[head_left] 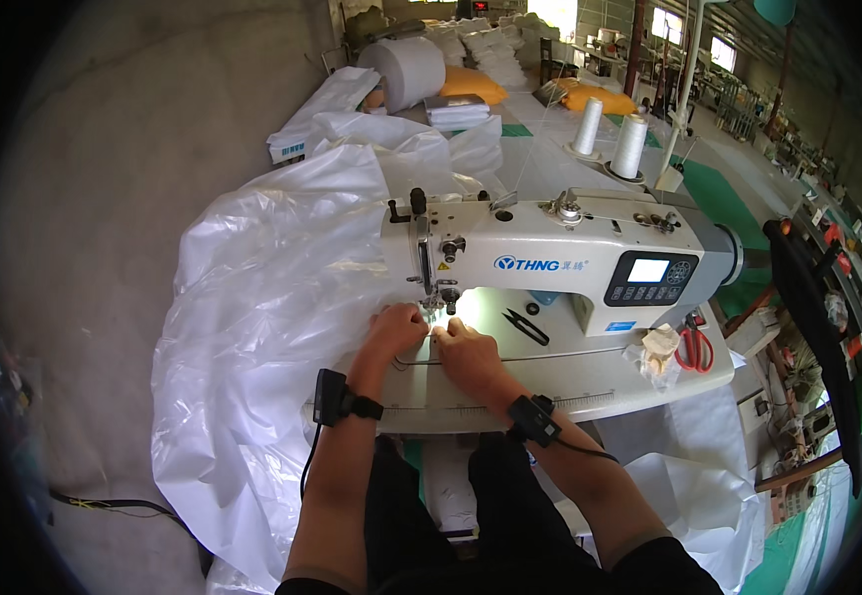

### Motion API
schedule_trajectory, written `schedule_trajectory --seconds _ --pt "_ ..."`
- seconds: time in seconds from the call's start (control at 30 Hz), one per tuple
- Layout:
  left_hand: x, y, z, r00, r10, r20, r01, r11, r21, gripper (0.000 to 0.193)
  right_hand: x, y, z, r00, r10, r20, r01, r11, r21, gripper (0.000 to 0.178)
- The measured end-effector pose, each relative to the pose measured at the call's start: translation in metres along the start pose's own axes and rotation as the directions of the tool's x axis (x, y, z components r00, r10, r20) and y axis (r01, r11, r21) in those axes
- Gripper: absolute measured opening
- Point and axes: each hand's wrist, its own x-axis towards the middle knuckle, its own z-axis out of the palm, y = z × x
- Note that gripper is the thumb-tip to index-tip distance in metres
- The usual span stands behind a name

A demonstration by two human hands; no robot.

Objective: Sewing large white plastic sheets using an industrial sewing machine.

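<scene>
"From the head view, what are you doing?"

"I'm seated at a white sewing machine (550,241). Both my hands meet just below its needle area (438,296), under a bright lamp. My left hand (397,329) has its fingers curled in; my right hand (469,357), close beside it, has its fingertips bunched toward the same spot. I can't tell whether either grips anything: the glare and my own fingers hide it."

"And the material?"

"Glossy white sheeting (262,268) spreads left of the machine and hangs down off the bench (659,385). Whether its edge reaches the needle, I can't make out."

"Which step is this?"

"Setting up at the needle, I'd judge: threading, or placing an edge. The next move calls for steady, fine finger work, then fingertips clear before any stitching."

"Anything nearby?"

"Black snips (526,326) right of my hands, red-handled scissors (694,349) farther right, and two white thread cones (629,147) behind the machine."
</scene>
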Motion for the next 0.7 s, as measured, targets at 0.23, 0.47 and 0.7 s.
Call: schedule_trajectory --seconds 0.23,0.47,0.7 --pt "-0.001 0.005 -0.009 0.991 -0.135 0.016 0.135 0.991 -0.009 0.027 0.001 0.005 0.006 0.999 0.037 0.009 -0.037 0.999 0.011 0.025" --pt "0.001 -0.004 -0.007 0.992 -0.119 -0.039 0.119 0.993 -0.012 0.026 0.005 0.005 0.012 0.997 0.077 0.013 -0.078 0.997 0.013 0.028" --pt "-0.032 -0.02 -0.014 0.905 0.319 -0.283 -0.264 0.94 0.215 0.023 0.002 0.016 0.015 0.992 0.122 -0.033 -0.122 0.992 0.012 0.029"
